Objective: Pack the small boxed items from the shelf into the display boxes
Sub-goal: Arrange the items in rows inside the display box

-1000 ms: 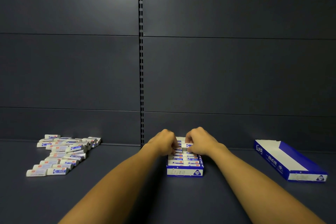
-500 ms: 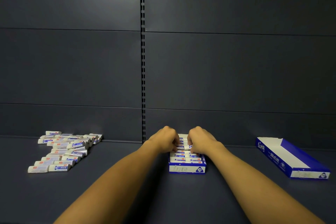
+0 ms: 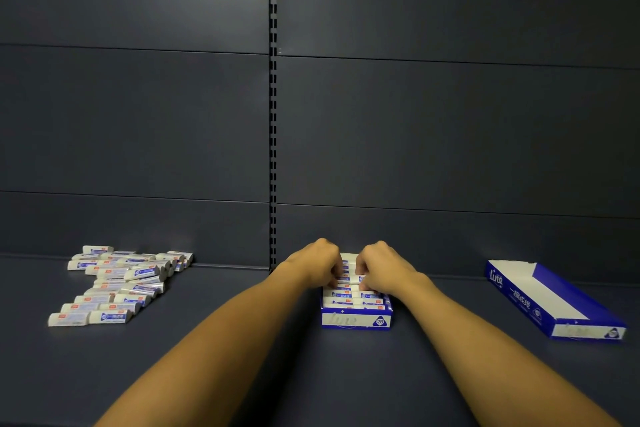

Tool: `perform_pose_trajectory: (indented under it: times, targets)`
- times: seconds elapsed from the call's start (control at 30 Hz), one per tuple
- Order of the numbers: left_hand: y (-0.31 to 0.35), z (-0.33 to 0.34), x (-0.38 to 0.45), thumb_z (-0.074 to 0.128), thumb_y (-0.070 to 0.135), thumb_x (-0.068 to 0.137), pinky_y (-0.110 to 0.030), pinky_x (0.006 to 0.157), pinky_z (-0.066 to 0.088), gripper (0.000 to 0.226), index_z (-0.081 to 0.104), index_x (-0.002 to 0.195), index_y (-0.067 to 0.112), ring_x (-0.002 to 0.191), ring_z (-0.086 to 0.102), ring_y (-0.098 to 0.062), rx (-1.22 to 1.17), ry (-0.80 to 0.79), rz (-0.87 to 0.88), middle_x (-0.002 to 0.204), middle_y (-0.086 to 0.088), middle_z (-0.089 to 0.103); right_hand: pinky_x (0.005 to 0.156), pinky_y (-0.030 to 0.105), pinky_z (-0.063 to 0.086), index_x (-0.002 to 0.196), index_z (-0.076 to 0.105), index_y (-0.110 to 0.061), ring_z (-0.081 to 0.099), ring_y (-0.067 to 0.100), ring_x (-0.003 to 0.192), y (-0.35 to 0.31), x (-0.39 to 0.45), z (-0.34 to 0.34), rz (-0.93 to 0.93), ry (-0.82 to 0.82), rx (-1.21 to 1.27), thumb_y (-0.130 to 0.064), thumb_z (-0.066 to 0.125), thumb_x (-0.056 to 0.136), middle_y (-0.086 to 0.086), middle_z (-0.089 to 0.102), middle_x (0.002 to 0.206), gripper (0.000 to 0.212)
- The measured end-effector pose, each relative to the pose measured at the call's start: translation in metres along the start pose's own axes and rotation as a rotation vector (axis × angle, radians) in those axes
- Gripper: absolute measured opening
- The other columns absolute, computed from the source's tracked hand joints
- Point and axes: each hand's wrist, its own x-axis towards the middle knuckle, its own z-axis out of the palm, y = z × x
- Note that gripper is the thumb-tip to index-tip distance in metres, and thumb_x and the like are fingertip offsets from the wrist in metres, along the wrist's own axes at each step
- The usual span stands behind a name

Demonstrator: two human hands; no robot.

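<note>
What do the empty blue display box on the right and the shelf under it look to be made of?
Empty display box: printed cardboard, probably; thin folded walls, white unprinted inside, a ragged torn back edge. The finish looks smooth.
Shelf: likely painted sheet metal, dark matte grey with soft, dull reflections; the slotted upright behind fits metal store shelving.

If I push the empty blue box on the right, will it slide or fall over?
Probably slide: the empty display box lies low and flat on the smooth shelf. It looks like thin card with nothing inside, so likely light and easily bent if squeezed.
</note>
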Motion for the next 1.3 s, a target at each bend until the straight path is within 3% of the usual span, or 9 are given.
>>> perform_pose_trajectory:
  times: [0.4, 0.57, 0.77, 0.93, 1.1, 1.2, 1.3]
  targets:
    - [-0.001, -0.001, -0.005, 0.069, 0.014, 0.094, -0.037, 0.099, 0.054, 0.033, 0.069, 0.127, 0.008, 0.115, 0.061, -0.023, 0.039, 0.021, 0.022, 0.129, -0.01, 0.064, 0.086, 0.033, 0.058, 0.114, 0.072, -0.016, 0.066, 0.017, 0.097, 0.003, -0.002, -0.002, -0.028, 0.001, -0.023, -0.017, 0.076, 0.088, 0.002, 0.069, 0.111, 0.026]
    - [0.0, 0.0, -0.004, 0.071, 0.015, 0.093, -0.038, 0.098, 0.055, 0.032, 0.069, 0.124, 0.009, 0.112, 0.065, -0.023, 0.038, 0.029, -0.001, 0.126, -0.009, 0.068, 0.079, 0.031, 0.059, 0.1, 0.07, -0.018, 0.065, 0.015, 0.09, 0.006, -0.003, -0.004, -0.045, 0.007, -0.037, -0.02, 0.078, 0.085, 0.0, 0.067, 0.101, 0.017]
    - [-0.002, -0.016, -0.009, 0.07, 0.017, 0.093, -0.034, 0.094, 0.054, 0.033, 0.069, 0.125, 0.011, 0.111, 0.063, -0.022, 0.076, 0.047, -0.007, 0.124, -0.007, 0.067, 0.081, 0.031, 0.059, 0.108, 0.072, -0.018, 0.064, 0.011, 0.091, 0.018, -0.003, -0.021, -0.084, 0.033, 0.053, -0.014, 0.076, 0.086, -0.003, 0.066, 0.101, 0.023]
    - [-0.023, -0.04, -0.032, 0.063, 0.014, 0.093, -0.037, 0.09, 0.054, 0.025, 0.073, 0.115, 0.017, 0.105, 0.065, -0.023, 0.11, 0.141, -0.15, 0.117, -0.005, 0.07, 0.082, 0.031, 0.058, 0.1, 0.073, -0.02, 0.065, 0.012, 0.087, 0.025, 0.0, -0.05, -0.052, 0.105, 0.116, -0.011, 0.072, 0.086, -0.003, 0.067, 0.093, 0.016]
    - [-0.039, -0.051, -0.067, 0.058, 0.012, 0.09, -0.039, 0.078, 0.057, 0.021, 0.075, 0.103, 0.016, 0.091, 0.066, -0.031, 0.133, 0.181, -0.322, 0.106, -0.009, 0.069, 0.085, 0.035, 0.059, 0.105, 0.073, -0.02, 0.065, 0.016, 0.095, 0.007, 0.004, -0.052, -0.091, 0.074, 0.101, -0.015, 0.071, 0.088, -0.001, 0.065, 0.104, 0.018]
    - [-0.045, -0.054, -0.089, 0.056, 0.01, 0.09, -0.04, 0.069, 0.057, 0.016, 0.069, 0.082, 0.013, 0.08, 0.064, -0.03, 0.14, 0.169, -0.409, 0.095, -0.01, 0.067, 0.083, 0.035, 0.059, 0.104, 0.071, -0.02, 0.064, 0.017, 0.093, -0.012, 0.004, -0.044, -0.151, 0.056, 0.083, -0.014, 0.069, 0.089, 0.001, 0.065, 0.104, 0.017]
    - [-0.047, -0.055, -0.115, 0.052, 0.011, 0.09, -0.043, 0.076, 0.06, 0.024, 0.075, 0.097, 0.012, 0.088, 0.066, -0.032, 0.148, 0.178, -0.476, 0.102, -0.01, 0.07, 0.08, 0.033, 0.059, 0.103, 0.071, -0.019, 0.065, 0.018, 0.091, -0.035, 0.004, -0.036, -0.215, 0.05, 0.093, -0.012, 0.068, 0.089, 0.001, 0.066, 0.102, 0.016]
